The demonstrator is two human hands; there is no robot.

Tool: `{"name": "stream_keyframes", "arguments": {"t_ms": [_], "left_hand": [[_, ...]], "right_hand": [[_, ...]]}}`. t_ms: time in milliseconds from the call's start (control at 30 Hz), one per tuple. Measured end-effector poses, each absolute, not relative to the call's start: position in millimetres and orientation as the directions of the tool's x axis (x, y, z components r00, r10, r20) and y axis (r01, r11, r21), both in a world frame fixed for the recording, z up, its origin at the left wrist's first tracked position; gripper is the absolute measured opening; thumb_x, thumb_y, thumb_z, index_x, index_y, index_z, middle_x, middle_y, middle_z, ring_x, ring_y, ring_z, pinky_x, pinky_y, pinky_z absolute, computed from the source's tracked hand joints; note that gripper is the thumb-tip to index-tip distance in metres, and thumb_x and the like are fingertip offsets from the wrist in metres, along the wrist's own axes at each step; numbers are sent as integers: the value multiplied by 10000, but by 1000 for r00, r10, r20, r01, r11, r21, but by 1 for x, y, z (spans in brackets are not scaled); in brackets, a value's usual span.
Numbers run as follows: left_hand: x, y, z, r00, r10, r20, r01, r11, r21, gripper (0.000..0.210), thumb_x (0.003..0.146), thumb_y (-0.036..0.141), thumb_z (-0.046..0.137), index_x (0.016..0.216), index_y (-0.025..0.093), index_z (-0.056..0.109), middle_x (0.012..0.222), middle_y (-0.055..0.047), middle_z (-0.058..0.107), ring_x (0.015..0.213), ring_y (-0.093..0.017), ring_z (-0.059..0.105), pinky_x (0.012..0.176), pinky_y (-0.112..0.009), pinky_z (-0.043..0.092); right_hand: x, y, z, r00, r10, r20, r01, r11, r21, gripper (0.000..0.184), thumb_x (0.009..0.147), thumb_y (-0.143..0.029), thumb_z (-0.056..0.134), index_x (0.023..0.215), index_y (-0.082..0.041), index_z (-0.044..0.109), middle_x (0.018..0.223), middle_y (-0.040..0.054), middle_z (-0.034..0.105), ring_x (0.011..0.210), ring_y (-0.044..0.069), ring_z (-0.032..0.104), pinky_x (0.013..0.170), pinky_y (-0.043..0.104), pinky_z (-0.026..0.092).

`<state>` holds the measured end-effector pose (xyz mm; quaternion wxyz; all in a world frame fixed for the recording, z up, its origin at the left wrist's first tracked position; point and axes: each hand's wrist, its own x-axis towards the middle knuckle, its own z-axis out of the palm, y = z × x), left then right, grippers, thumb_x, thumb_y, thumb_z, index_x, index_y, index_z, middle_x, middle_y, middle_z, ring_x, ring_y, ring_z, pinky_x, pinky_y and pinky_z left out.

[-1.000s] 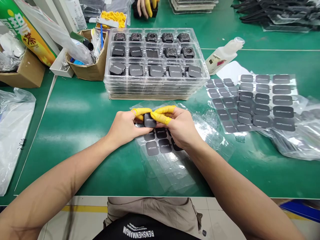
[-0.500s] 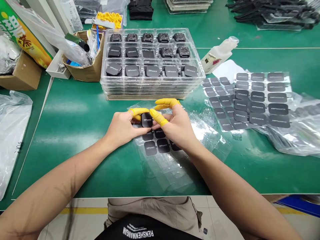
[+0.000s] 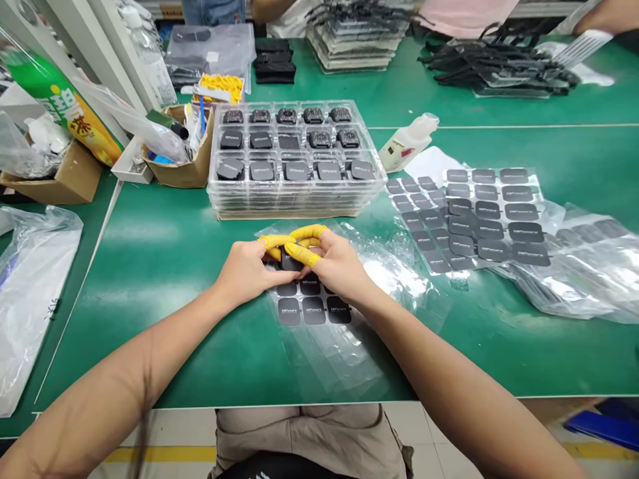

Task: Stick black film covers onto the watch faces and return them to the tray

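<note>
Small black square part [image 3: 291, 259] pinched between left hand [image 3: 248, 269] and right hand [image 3: 337, 265]; yellow finger cots [image 3: 299, 234] pressed onto it from both sides. Part held just above clear sticker sheet [image 3: 319, 319], near black logo stickers [image 3: 313, 311] on it. Stacked clear trays [image 3: 294, 199] located beyond sheet. More sticker sheets [image 3: 486, 219] laid right of it.

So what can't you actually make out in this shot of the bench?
All in the head view:
- Small black piece: mostly covered by the left hand and right hand; its shape is unclear.
- White print on the black stickers: too small to read.
- Lower trays in the clear tray stack: contents hidden by the top tray.
- Cardboard box: contents jumbled, hard to tell apart.
- People at the far edge: cut off by the frame.
</note>
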<state>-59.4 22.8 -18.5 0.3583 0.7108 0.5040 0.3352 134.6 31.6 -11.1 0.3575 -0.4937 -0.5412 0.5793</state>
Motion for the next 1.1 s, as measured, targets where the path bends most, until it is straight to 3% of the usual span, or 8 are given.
{"name": "stream_keyframes", "arguments": {"t_ms": [200, 400, 533, 667, 767, 933, 1000, 1100], "left_hand": [[-61, 23, -16, 301, 948, 98, 454, -233, 860, 426, 671, 382, 914, 1050, 219, 808, 882, 14, 827, 779, -189, 761, 726, -283, 576], [-62, 25, -16, 282, 958, 46, 402, -161, 901, 537, 668, 478, 935, 1095, 192, 780, 852, -7, 821, 774, -209, 776, 752, -322, 628], [-62, 25, -19, 301, 952, 56, 343, -163, 925, 557, 710, 395, 932, 1197, 205, 742, 925, 11, 846, 886, -203, 809, 897, -306, 663], [-63, 24, -19, 297, 951, 90, 385, -205, 900, 303, 814, 244, 829, 1109, 229, 763, 950, 53, 846, 893, -195, 819, 919, -300, 672], [-63, 23, -17, 316, 943, 100, 376, -221, 900, 262, 843, 131, 739, 1080, 239, 768, 963, 92, 840, 899, -158, 822, 918, -246, 664], [-62, 24, -18, 323, 939, 114, 351, -231, 908, 267, 853, 66, 685, 1049, 215, 788, 1031, 35, 848, 929, -154, 822, 940, -252, 664], [-62, 25, -20, 323, 941, 106, 336, -219, 916, 255, 837, 86, 721, 1054, 199, 794, 1029, -7, 850, 913, -182, 825, 938, -295, 676], [-62, 27, -22, 319, 944, 89, 332, -199, 922, 264, 837, 118, 723, 1079, 191, 797, 1051, -39, 847, 934, -202, 822, 957, -328, 669]], "right_hand": [[128, 31, -10, -267, 947, -181, 228, -121, -966, 526, 672, -517, 932, 1050, -254, 678, 863, 6, 756, 627, 173, 683, 550, 314, 560], [124, 31, 0, -141, 975, -169, 112, -154, -982, 428, 672, -602, 919, 859, -282, 705, 754, 8, 731, 570, 181, 642, 484, 340, 559], [126, 86, 37, 50, 995, 89, 185, 78, -980, 545, 695, -740, 838, 856, -232, 722, 819, 35, 722, 616, 165, 616, 474, 312, 520], [119, 178, 64, -2, 922, 388, 520, 332, -787, 505, 884, -668, 720, 974, -173, 765, 951, 99, 755, 848, 208, 678, 781, 374, 562], [121, 219, 65, -175, 935, 308, 752, 329, -571, 467, 900, -596, 734, 1015, -150, 806, 1041, 146, 759, 1029, 275, 672, 975, 430, 522], [148, 221, 57, -56, 960, 274, 948, 137, -289, 442, 921, -532, 723, 1057, -123, 820, 1066, 208, 743, 1018, 333, 664, 961, 499, 520], [158, 218, 60, -129, 976, 175, 943, 175, -282, 439, 888, -546, 767, 1034, -135, 820, 932, 158, 748, 943, 310, 661, 903, 471, 531], [163, 223, 66, -190, 982, -3, 884, 169, -436, 412, 804, -548, 854, 908, -153, 799, 795, 76, 721, 793, 236, 623, 799, 409, 528]]}}
